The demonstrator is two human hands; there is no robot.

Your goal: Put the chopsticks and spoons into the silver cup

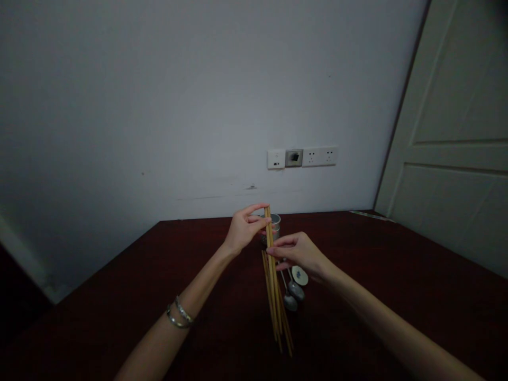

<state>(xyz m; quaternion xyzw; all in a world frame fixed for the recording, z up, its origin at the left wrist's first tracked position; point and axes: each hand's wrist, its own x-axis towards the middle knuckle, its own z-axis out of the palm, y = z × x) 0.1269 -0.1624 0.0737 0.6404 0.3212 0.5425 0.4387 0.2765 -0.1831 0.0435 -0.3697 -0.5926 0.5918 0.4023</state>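
Note:
Near the middle of the table, my left hand (244, 227) pinches the upper ends of a pair of wooden chopsticks (270, 233), index finger on their tips. Lower down the same sticks, my right hand (299, 255) closes thumb and fingers around them. The sticks stand steeply tilted. Several more chopsticks (288, 333) lie below, their lower ends spread toward me; where the held ones end among them is hard to tell. Behind my hands stands a metal cup (275, 221), partly covered. Two metal spoons (296, 291) and a pale spoon (300, 275) lie beneath my right hand.
The dark red table (159, 280) reaches back to a pale wall (198, 106). On the wall sit outlets and a switch panel (301, 157). A white panelled door (452, 174) stands at the right. A thin strip (371, 215) lies near the table's back right edge.

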